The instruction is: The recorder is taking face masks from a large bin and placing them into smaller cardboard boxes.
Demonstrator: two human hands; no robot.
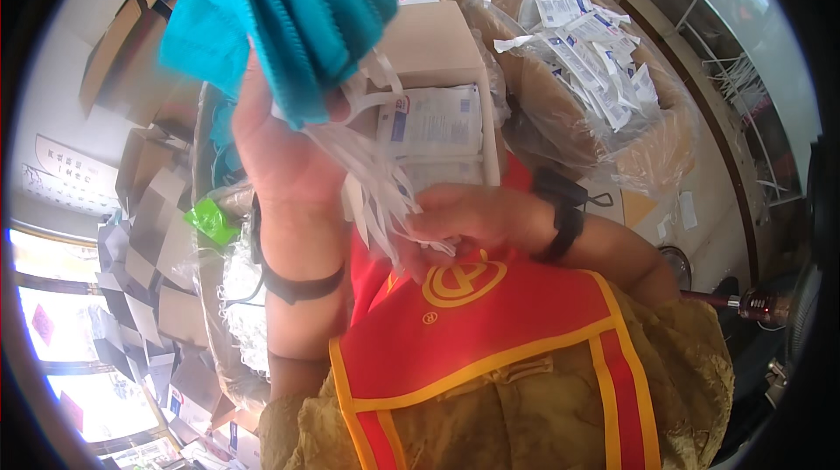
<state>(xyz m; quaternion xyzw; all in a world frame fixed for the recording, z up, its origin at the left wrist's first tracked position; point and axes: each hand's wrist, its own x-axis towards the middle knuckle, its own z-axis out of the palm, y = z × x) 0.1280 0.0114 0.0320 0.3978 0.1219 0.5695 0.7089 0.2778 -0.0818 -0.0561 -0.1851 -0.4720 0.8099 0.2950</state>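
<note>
My left hand [293, 150] is raised and closed around the lower end of a bundle of teal pleated face masks [280, 15]. The masks fan out above my fingers. White ear loops [372, 190] hang from the bundle toward my right hand [481, 216]. That hand is closed on the lower ends of the loops, in front of my red apron [472, 339]. Just behind the loops is an open cardboard box [492, 133] with flat white printed packets [433, 120] inside. The masks and loops hide part of this box.
At the far right stands a big carton lined with clear plastic [595, 150], heaped with white packets [595, 50]. Left of my left forearm is another lined carton with white stringy material [241, 295] and a green wrapper [212, 220]. Open cardboard boxes [157, 234] pile up farther left.
</note>
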